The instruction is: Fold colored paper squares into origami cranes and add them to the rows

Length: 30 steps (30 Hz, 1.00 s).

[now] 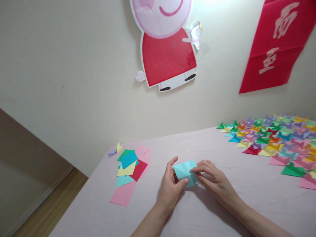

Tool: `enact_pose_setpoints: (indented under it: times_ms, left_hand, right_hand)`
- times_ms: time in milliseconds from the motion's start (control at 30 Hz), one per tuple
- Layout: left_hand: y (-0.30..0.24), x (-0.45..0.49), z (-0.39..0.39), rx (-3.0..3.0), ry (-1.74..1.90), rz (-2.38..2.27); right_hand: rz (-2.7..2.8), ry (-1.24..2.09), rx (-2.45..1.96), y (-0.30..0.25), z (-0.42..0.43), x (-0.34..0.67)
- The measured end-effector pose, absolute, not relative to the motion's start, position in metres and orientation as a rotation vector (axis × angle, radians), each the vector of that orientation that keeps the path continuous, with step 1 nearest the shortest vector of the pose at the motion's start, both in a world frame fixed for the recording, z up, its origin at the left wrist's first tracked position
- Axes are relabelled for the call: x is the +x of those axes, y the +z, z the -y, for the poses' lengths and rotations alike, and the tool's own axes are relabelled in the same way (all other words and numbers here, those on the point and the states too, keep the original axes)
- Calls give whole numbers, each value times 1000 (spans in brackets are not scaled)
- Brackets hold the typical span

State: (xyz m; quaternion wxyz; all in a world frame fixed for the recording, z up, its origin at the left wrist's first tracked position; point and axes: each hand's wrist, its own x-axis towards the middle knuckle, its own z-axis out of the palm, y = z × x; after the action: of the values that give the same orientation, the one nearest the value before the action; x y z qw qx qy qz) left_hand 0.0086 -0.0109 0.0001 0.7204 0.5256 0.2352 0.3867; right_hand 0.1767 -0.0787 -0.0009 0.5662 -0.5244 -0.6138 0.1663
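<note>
A light turquoise sheet of origami paper with crease lines is held up between both hands, just above the pale table. My left hand grips its lower left side, thumb on the front and fingers behind. My right hand pinches the right edge, its fingertips lying on the paper's face. Part of the paper's right side is hidden behind those fingers.
A loose pile of coloured paper squares lies on the left of the table. Two small folded pieces sit behind it. Many folded paper figures stand in rows at the right. A pig cutout and red banner hang on the wall.
</note>
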Motion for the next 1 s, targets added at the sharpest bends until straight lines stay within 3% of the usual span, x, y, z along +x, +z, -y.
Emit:
enact_pose_setpoints:
  times_ms: [533, 1000]
  left_hand:
    - [7, 6, 9, 1045, 745, -474]
    - [4, 10, 17, 1128, 871, -581]
  right_hand:
    - [1461, 426, -1273, -2, 79, 174]
    - [1456, 379, -1303, 2, 79, 171]
